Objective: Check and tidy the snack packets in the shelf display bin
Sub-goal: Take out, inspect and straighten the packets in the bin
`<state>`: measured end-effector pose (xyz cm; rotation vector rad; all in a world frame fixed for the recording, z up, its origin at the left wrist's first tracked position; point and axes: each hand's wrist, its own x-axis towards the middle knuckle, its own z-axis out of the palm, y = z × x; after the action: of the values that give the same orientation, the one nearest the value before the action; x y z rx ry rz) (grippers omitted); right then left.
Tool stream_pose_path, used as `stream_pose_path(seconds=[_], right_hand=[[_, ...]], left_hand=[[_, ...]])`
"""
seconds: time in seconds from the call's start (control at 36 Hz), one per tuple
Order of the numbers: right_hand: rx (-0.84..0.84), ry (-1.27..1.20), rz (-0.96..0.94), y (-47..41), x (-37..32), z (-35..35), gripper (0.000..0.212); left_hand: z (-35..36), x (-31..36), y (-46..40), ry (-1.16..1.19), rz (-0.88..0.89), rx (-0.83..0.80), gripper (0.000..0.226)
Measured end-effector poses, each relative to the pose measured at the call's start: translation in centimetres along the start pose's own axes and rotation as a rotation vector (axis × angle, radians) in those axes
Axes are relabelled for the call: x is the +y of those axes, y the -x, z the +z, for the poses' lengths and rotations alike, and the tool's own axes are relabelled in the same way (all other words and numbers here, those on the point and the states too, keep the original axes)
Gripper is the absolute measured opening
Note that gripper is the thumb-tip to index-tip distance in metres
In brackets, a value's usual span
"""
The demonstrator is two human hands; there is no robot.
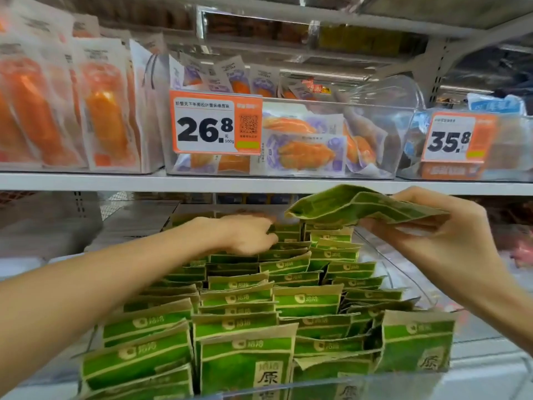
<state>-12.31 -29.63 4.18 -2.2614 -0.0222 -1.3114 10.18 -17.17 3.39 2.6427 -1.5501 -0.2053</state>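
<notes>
A clear plastic display bin on the lower shelf holds several rows of upright green and tan snack packets. My left hand reaches to the back of the bin, its fingertips down among the rear packets; whether it grips one I cannot tell. My right hand holds a few green packets pinched together, lifted flat above the back right of the bin.
The white shelf edge runs just above the bin. On it stand clear bins of orange snack packs with price tags 26.8 and 35.8. Large orange packs stand at upper left.
</notes>
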Motion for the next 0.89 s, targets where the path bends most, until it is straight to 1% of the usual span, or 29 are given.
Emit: stream_pose_path(seconds=[0.11,0.22,0.33,0.44,0.56,0.61,0.67,0.72,0.78,0.81,0.83,0.89], right_hand=[[-0.031,0.031,-0.038,-0.6,0.8,0.6,0.022],[-0.08,0.074,-0.084,-1.7,1.0,2.1,0.033],[-0.223,0.183,-0.084,-2.7,1.9,3.5,0.032],[-0.378,0.292,-0.046,-3.1,3.2,4.7,0.041],[-0.526,0.34,-0.007,-4.1,4.6,5.6,0.037],[-0.612,0.36,0.013,-4.4,5.4,6.2,0.037],[-0.662,0.37,0.055,-4.9,5.8,6.6,0.034],[-0.687,0.378,0.083,-5.4,6.0,6.9,0.029],[-0.702,0.389,0.101,-5.8,6.1,7.4,0.025],[-0.71,0.395,0.116,-6.0,6.1,7.6,0.024],[-0.719,0.405,0.132,-6.1,6.1,7.9,0.023],[-0.741,0.432,0.165,-6.3,6.3,8.3,0.021]], left_hand=[[0.9,-0.1,1.8,-0.119,0.108,-0.059,0.053],[1.3,-0.4,2.4,-0.201,0.132,-0.057,0.053],[1.3,-0.4,2.7,-0.174,0.155,-0.073,0.053],[1.7,-0.4,2.9,-0.171,0.158,-0.063,0.053],[1.4,-0.4,3.1,-0.145,0.166,-0.055,0.052],[1.1,-0.7,3.3,-0.073,0.172,-0.014,0.051],[0.9,-1.3,3.8,-0.011,0.175,0.077,0.046],[0.9,-1.8,4.2,0.088,0.155,0.204,0.036],[1.0,-2.2,4.3,0.24,0.112,0.367,0.025],[1.1,-2.5,4.1,0.316,0.073,0.431,0.024],[1.1,-2.7,3.8,0.377,0.035,0.464,0.029],[0.9,-3.0,3.0,0.425,-0.002,0.433,0.048]])
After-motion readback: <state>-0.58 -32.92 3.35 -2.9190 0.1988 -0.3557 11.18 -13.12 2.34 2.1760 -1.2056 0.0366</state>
